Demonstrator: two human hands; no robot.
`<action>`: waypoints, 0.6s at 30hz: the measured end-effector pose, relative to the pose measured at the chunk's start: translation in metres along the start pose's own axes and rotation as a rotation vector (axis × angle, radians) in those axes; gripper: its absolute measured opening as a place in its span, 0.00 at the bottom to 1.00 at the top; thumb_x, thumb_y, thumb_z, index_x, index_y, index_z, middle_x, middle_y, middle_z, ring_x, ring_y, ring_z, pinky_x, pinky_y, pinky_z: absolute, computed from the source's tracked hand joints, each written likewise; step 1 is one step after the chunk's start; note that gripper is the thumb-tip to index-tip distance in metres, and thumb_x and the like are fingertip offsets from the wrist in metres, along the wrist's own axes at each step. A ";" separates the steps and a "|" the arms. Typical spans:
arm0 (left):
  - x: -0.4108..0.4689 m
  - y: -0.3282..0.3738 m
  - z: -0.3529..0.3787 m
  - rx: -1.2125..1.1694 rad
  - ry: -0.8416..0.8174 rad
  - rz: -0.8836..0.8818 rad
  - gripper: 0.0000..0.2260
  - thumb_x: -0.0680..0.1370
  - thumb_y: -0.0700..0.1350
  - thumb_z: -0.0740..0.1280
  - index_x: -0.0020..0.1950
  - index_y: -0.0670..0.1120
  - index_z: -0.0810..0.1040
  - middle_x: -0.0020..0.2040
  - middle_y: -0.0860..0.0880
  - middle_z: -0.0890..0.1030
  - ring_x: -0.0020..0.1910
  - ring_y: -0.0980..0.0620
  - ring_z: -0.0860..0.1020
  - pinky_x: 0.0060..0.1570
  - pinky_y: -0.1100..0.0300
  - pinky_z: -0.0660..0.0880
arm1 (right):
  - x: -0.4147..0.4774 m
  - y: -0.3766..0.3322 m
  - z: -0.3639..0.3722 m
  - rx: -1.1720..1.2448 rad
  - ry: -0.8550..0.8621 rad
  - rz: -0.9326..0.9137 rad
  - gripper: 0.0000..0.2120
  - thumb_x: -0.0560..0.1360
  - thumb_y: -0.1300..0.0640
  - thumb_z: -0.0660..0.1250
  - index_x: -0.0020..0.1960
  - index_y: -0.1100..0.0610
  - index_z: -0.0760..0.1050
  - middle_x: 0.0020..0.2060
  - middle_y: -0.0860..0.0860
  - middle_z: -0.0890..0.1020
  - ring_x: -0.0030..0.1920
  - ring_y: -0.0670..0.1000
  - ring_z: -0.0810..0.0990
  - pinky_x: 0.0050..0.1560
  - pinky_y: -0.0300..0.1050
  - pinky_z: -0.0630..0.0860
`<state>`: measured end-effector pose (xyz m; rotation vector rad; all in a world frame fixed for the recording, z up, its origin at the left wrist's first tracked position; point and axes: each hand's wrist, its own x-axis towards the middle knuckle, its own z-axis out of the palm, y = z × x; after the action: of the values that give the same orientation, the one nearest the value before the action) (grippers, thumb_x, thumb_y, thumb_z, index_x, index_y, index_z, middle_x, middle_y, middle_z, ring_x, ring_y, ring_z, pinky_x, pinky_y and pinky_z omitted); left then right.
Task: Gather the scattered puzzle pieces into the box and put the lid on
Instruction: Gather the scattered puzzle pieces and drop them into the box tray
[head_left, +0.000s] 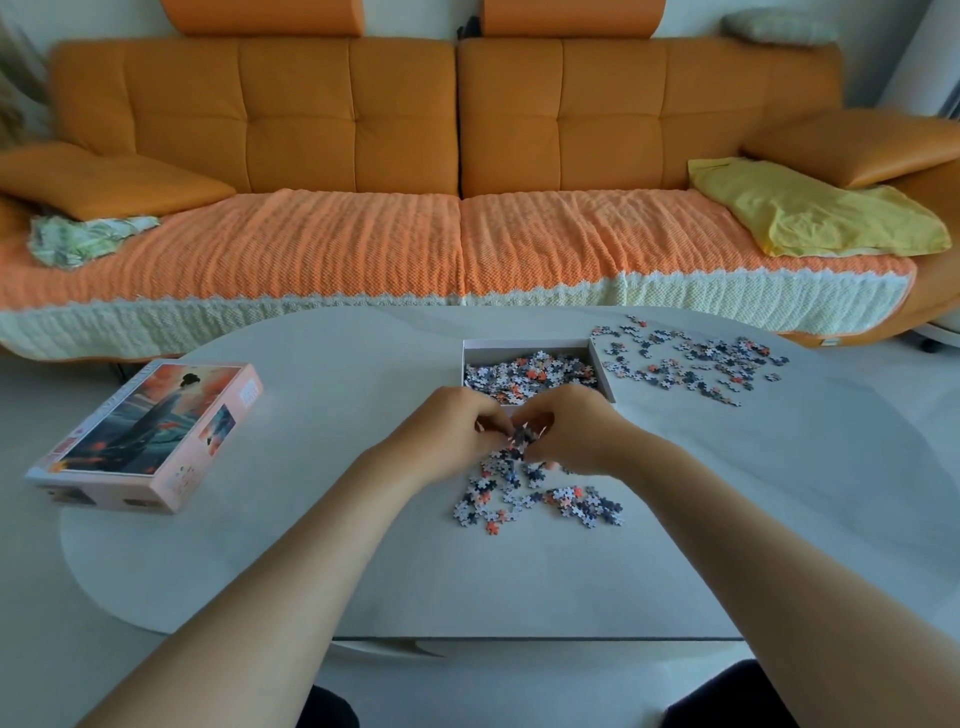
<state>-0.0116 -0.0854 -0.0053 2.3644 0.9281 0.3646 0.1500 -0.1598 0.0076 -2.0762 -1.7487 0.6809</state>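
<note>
An open white box (602, 370) holding several puzzle pieces sits on the white table (363, 545) at centre back. A loose heap of puzzle pieces (535, 501) lies on the table just in front of it. My left hand (451, 432) and my right hand (570, 432) are cupped together over the heap's far edge, pinching a small clump of pieces between their fingertips. A second scatter of pieces (691, 366) lies to the right of the box. The pictured lid (150, 434) rests far left near the table's edge.
An orange sofa (457, 114) with a knitted orange cover runs along the far side of the table. A yellow cloth (810, 208) lies on its right seat and a green patterned cloth (83, 236) on its left. My dark-clothed knees show below the table's near edge.
</note>
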 end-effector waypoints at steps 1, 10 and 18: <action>0.003 0.002 -0.003 -0.029 0.028 0.007 0.05 0.75 0.42 0.72 0.49 0.51 0.85 0.43 0.57 0.82 0.42 0.61 0.79 0.42 0.68 0.72 | 0.002 0.001 -0.005 0.048 0.023 0.008 0.15 0.69 0.61 0.76 0.52 0.48 0.82 0.36 0.48 0.83 0.33 0.46 0.81 0.27 0.34 0.72; 0.042 0.010 -0.007 0.009 0.273 0.068 0.12 0.79 0.42 0.66 0.61 0.51 0.81 0.48 0.51 0.78 0.46 0.52 0.76 0.44 0.64 0.72 | 0.031 0.017 -0.025 0.098 0.427 -0.037 0.18 0.74 0.64 0.68 0.61 0.49 0.80 0.52 0.50 0.84 0.43 0.48 0.80 0.39 0.33 0.74; 0.037 0.005 -0.001 0.128 0.233 0.145 0.09 0.78 0.45 0.67 0.58 0.49 0.81 0.50 0.54 0.75 0.48 0.55 0.74 0.48 0.59 0.71 | 0.024 0.020 -0.022 0.029 0.365 -0.081 0.17 0.77 0.66 0.61 0.56 0.50 0.82 0.47 0.47 0.83 0.35 0.45 0.77 0.34 0.28 0.70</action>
<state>0.0174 -0.0630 -0.0001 2.5535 0.9088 0.6678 0.1823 -0.1388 0.0116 -1.9503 -1.5924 0.2792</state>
